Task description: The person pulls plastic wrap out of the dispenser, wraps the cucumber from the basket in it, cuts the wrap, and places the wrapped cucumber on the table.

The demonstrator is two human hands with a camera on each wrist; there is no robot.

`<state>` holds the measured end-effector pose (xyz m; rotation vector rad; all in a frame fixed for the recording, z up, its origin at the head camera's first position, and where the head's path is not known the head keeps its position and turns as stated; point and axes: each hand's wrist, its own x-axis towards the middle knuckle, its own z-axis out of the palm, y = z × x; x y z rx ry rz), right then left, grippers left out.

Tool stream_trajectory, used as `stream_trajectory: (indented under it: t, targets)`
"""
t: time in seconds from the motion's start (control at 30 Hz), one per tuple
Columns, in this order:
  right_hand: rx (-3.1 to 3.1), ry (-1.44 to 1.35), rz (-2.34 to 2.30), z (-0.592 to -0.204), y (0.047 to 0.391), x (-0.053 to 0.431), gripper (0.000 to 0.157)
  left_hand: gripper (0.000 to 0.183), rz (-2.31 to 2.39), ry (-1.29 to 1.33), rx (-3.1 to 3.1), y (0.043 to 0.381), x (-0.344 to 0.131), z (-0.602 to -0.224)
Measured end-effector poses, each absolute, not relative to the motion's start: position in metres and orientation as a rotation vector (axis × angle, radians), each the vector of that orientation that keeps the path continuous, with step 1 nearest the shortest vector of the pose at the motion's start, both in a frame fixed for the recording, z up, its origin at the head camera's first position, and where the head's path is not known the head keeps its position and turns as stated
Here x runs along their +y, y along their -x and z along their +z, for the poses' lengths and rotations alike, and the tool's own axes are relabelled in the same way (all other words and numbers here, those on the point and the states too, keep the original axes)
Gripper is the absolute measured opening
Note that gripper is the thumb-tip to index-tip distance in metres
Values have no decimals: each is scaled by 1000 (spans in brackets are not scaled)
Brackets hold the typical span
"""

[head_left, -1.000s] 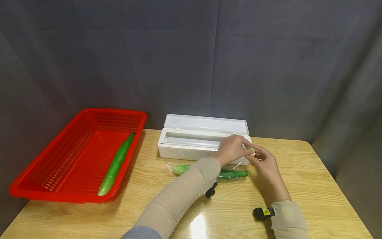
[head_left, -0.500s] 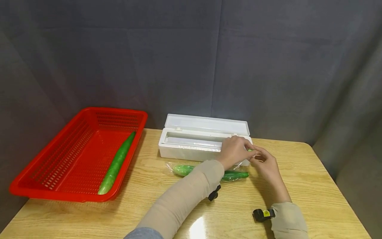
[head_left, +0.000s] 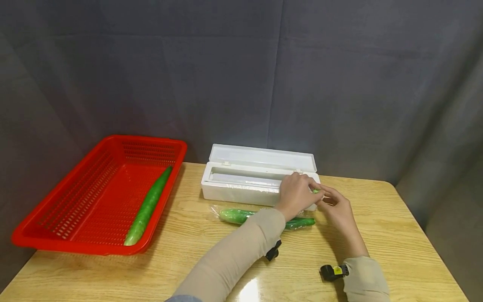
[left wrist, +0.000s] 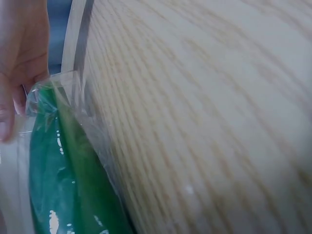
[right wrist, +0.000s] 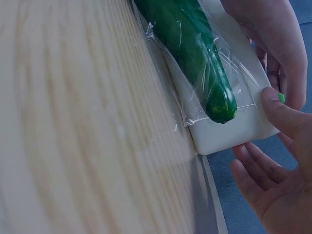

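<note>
A white cling film box [head_left: 241,193] stands on the table, its lid [head_left: 264,157] raised and a roll of film [head_left: 243,179] inside. My left hand [head_left: 296,195] reaches over the box's right end, thumb and index finger around a small green piece [head_left: 316,191]. From the right, my right hand [head_left: 336,205] meets it there; in the right wrist view its thumb [right wrist: 282,109] touches the green piece [right wrist: 281,97] while other fingers spread below the box corner. A film-wrapped cucumber [head_left: 235,215] lies before the box, partly hidden by my left arm.
At the left stands a red plastic basket [head_left: 113,249] with an unwrapped cucumber [head_left: 147,207] along its right side. Grey curtains [head_left: 226,84] hang behind the wooden table [head_left: 392,251].
Both hands stay at the box's right end, with only slight finger shifts around the green piece. The view has shifted slightly; basket and cucumbers have not moved.
</note>
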<state>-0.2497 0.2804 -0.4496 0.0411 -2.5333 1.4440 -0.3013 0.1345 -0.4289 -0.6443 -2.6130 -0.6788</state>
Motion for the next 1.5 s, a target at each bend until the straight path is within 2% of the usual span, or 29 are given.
stream_trajectory:
  t: [1.5]
  targets:
    - [-2495,-79,1386,-448,252,277,40,12,-725,514,-2635,288,133,-426]
